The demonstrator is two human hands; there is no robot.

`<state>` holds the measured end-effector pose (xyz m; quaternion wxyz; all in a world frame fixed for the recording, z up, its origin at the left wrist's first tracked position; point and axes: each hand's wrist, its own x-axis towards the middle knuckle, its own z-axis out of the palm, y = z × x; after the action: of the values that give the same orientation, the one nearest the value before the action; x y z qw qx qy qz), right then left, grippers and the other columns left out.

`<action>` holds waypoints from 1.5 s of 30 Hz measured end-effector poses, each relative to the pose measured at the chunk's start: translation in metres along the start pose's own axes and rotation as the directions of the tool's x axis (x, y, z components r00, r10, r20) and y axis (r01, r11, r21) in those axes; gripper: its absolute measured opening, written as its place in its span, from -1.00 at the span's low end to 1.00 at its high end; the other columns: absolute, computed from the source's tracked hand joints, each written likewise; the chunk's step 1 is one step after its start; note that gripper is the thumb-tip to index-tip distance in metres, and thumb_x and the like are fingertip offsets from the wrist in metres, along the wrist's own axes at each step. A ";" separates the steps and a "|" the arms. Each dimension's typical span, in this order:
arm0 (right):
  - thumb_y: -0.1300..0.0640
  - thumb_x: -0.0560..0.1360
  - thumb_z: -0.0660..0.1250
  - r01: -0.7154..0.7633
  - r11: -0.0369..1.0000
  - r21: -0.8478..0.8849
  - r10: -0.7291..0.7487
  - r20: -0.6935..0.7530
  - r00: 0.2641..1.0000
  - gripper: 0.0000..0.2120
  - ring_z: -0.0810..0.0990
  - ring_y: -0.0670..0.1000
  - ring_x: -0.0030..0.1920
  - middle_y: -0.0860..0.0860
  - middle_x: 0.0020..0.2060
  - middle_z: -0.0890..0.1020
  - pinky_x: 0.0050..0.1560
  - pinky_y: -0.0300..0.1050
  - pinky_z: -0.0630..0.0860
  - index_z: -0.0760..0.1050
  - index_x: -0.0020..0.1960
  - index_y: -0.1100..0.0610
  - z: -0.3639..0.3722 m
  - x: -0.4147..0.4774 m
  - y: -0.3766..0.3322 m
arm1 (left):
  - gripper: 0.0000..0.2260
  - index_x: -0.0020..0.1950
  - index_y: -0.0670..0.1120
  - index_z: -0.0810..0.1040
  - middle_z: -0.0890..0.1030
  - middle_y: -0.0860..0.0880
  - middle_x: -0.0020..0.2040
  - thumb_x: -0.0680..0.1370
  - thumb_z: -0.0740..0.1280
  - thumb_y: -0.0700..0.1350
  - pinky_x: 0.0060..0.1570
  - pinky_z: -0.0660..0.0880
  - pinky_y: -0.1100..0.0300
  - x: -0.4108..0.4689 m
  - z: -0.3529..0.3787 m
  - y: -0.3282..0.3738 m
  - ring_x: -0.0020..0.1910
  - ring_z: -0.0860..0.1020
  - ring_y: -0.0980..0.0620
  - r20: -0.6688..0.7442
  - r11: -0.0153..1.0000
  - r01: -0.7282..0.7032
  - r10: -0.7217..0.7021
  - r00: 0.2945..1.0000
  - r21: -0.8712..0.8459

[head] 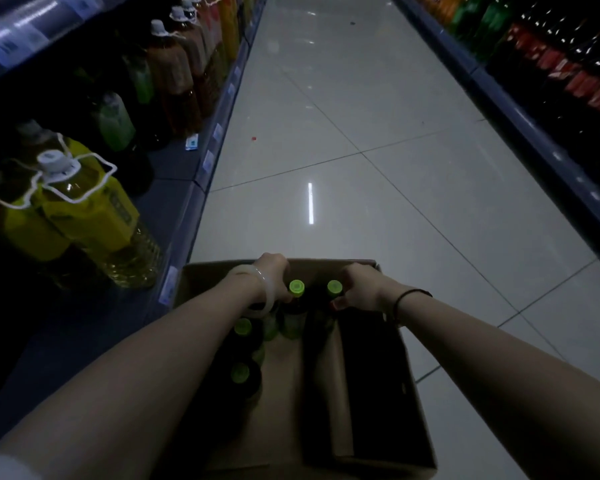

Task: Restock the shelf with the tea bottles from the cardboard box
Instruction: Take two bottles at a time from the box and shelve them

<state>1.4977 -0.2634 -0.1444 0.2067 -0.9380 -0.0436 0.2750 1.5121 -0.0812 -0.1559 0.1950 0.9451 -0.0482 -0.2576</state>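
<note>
in the cardboard box, four green-capped tea bottles show, each hand's grip holding one.

I can't see my left grip's fingertips behind the tea bottle; the bottle bodies vanish in the cardboard box's dark.

A wide stretch of bare tiled floor runs from 12 to 3 o'clock. At 9 o'clock, the shelf shows bare board between the yellow bottles and the dark green-labelled bottles beyond them. At 6 o'clock, green-capped tea bottles crowd the left of the cardboard box; its right half lies open.
</note>
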 end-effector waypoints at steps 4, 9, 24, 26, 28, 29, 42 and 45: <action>0.10 0.40 0.46 -0.026 0.999 0.021 0.027 -0.050 0.998 -0.58 0.54 0.12 0.16 0.12 0.16 0.58 -0.06 -0.23 0.32 0.49 0.19 0.22 0.012 0.024 0.015 | -0.59 0.16 -0.21 0.55 0.61 -0.17 0.10 0.37 0.50 -0.10 0.00 0.54 0.12 0.021 0.018 -0.012 0.05 0.59 -0.13 -0.008 0.999 0.024 -0.024 1.000 -0.037; 0.01 0.35 0.50 -0.074 0.997 0.021 0.075 -0.038 0.996 -0.44 0.52 0.14 0.20 0.15 0.22 0.54 0.00 -0.19 0.37 0.44 0.25 0.21 0.032 0.048 0.033 | -0.55 0.22 -0.22 0.52 0.59 -0.17 0.15 0.38 0.50 -0.11 0.08 0.53 0.10 0.044 0.035 -0.015 0.11 0.57 -0.13 0.000 0.998 0.026 -0.026 1.000 -0.061; 0.21 0.34 0.52 -0.110 0.932 0.346 0.143 -0.073 0.987 -0.41 0.50 0.08 0.24 0.10 0.23 0.53 0.20 -0.09 0.45 0.32 0.28 0.17 0.078 0.075 0.060 | -0.49 0.20 -0.17 0.50 0.55 -0.15 0.24 0.31 0.55 -0.10 0.14 0.40 0.21 0.069 0.087 -0.027 0.24 0.50 -0.11 -0.107 0.976 0.001 -0.025 0.994 -0.220; 0.23 0.36 0.49 -0.116 0.913 0.392 0.153 -0.065 0.986 -0.36 0.49 0.07 0.24 0.11 0.24 0.52 0.20 -0.11 0.45 0.25 0.33 0.18 0.082 0.077 0.060 | -0.40 0.31 -0.17 0.42 0.49 -0.17 0.31 0.33 0.54 -0.11 0.21 0.38 0.18 0.070 0.085 -0.027 0.31 0.45 -0.13 -0.073 0.982 -0.004 -0.011 0.997 -0.190; 0.22 0.39 0.47 -0.123 0.903 0.412 0.156 -0.047 0.987 -0.31 0.48 0.06 0.23 0.10 0.23 0.51 0.18 -0.13 0.44 0.16 0.37 0.19 0.085 0.076 0.060 | -0.25 0.47 -0.15 0.25 0.40 -0.20 0.40 0.36 0.52 -0.11 0.31 0.34 0.14 0.072 0.084 -0.027 0.40 0.37 -0.16 -0.002 0.988 0.015 -0.016 1.000 -0.156; 0.22 0.40 0.46 -0.125 0.898 0.423 0.157 -0.041 0.987 -0.31 0.48 0.04 0.21 0.10 0.22 0.50 0.17 -0.13 0.43 0.14 0.38 0.19 0.085 0.075 0.060 | -0.20 0.50 -0.13 0.18 0.38 -0.20 0.42 0.37 0.52 -0.12 0.32 0.34 0.12 0.073 0.085 -0.028 0.41 0.36 -0.17 0.032 0.988 0.029 -0.024 0.999 -0.154; 0.27 0.34 0.49 -0.070 0.866 0.495 0.127 -0.083 0.988 -0.43 0.54 0.03 0.19 0.04 0.16 0.59 0.21 -0.12 0.46 0.41 0.32 0.17 0.078 0.045 0.072 | -0.43 0.36 -0.18 0.37 0.37 -0.18 0.34 0.41 0.48 -0.12 0.36 0.32 0.08 0.056 0.102 -0.019 0.37 0.37 -0.15 -0.054 0.977 0.044 -0.056 0.997 -0.208; 0.25 0.33 0.50 -0.041 0.856 0.515 0.106 -0.098 0.989 -0.44 0.57 0.05 0.18 0.06 0.15 0.62 0.26 -0.03 0.48 0.44 0.30 0.16 0.063 0.030 0.068 | -0.44 0.35 -0.18 0.37 0.34 -0.19 0.32 0.41 0.47 -0.13 0.33 0.33 0.14 0.045 0.093 -0.014 0.33 0.39 -0.15 -0.063 0.970 0.017 -0.033 0.997 -0.242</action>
<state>1.4875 -0.2967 -0.2353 0.4400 -0.8654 0.0797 0.2259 1.5034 -0.1088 -0.2558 0.3067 0.9230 0.0017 -0.2326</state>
